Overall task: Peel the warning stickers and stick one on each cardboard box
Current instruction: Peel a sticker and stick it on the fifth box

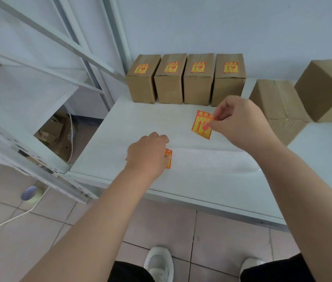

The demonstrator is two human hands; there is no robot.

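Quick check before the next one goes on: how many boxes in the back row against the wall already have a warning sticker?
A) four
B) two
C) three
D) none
A: each box in the back row of boxes carries an orange sticker on top; the right hand pinches another peeled sticker.

The sticker (201, 125) is orange-red with a yellow panel bearing red arrows and a red broken-glass mark. The sticker sheet (168, 158) shows the same orange and yellow. The four labelled boxes (169, 86) and the two plain boxes (279, 102) are brown cardboard. The table (140, 123) is white, the floor (161, 220) pinkish-beige tile with dark grout, and the shoe (159, 263) white.
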